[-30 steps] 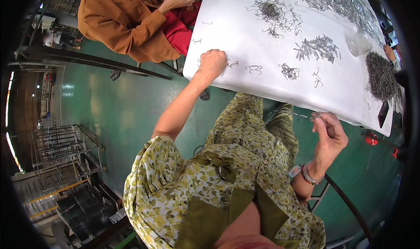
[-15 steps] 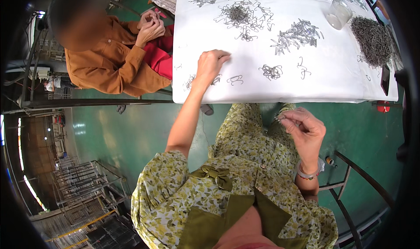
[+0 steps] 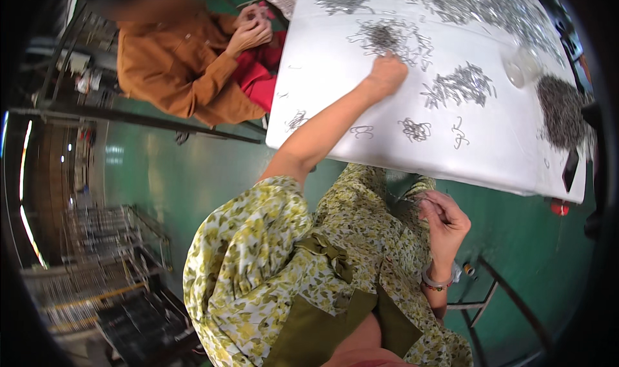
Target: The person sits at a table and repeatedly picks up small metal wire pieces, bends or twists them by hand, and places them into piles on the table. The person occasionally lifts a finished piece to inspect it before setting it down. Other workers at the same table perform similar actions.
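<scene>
My left hand [image 3: 389, 75] reaches across the white-covered table [image 3: 361, 112], fingers curled together at the near edge of a pile of bent wire hooks [image 3: 385, 37]. Anything between those fingertips is hidden. In front of my lap, off the table, my right hand [image 3: 445, 222] is closed in a pinch; a thin wire-like piece [image 3: 405, 197] sticks out from the fingertips, too small to make out fully. Right of my left hand lies a heap of short silvery metal pieces [image 3: 461, 85]. Nearer me are a small tangle of hooks [image 3: 414, 129] and a few loose hooks [image 3: 460, 133].
A clear plastic cup [image 3: 521, 67] stands beside a dense dark heap of wire pieces [image 3: 562, 109]. A black phone-like object [image 3: 570, 169] lies at the right edge. More metal pieces [image 3: 480, 9] cover the far side. A person in a brown shirt [image 3: 171, 70] sits at the left.
My left hand has moved away from the near left part of the table, to the right and farther out, onto the hook pile. My right hand keeps its pinch. The whole view has tilted.
</scene>
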The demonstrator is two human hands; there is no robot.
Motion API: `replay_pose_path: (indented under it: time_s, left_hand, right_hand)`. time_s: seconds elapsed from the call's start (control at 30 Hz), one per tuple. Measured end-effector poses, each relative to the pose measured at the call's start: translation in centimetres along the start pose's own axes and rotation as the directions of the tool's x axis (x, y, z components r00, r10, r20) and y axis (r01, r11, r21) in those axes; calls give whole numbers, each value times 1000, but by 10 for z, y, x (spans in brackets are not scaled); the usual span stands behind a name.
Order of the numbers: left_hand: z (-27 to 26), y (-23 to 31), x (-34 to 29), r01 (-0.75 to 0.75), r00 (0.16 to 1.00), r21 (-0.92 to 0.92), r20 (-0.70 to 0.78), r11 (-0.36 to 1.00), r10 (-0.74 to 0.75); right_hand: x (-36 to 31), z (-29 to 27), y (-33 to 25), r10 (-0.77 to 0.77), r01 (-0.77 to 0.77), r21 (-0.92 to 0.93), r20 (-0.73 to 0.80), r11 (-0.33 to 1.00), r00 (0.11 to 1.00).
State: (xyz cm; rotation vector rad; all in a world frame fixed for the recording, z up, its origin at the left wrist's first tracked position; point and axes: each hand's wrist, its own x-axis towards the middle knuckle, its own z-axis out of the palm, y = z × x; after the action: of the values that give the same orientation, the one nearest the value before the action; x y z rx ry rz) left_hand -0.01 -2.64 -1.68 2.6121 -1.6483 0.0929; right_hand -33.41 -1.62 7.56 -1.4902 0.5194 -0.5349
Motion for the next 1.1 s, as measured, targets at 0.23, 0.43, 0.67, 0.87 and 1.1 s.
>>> replay_pose_path:
  time_s: [0.23, 0.43, 0.67, 0.87, 1.1]
  left_hand:
    - [-13, 2, -32, 198, 970, -404, -50, 893, -238]
    - [-66, 62, -87, 59, 990, -993, 45, 101, -132]
    - [-115, 123, -142, -132, 988, -987, -124, 90, 95]
    - [-98, 136, -134, -295, 955, -935, -296, 196, 29]
    - [-97, 150, -137, -223, 966, -949, -246, 222, -83]
  right_hand:
    - [4, -3, 13, -37, 37, 44, -8, 998, 999]
    - [9, -8, 26, -45, 42, -23, -126, 999, 991]
    - [15, -8, 20, -119, 131, 19, -291, 991, 949]
    - [19, -12, 13, -144, 158, 30, -266, 987, 953]
    - [14, -11, 22, -319, 270, -198, -281, 942, 905]
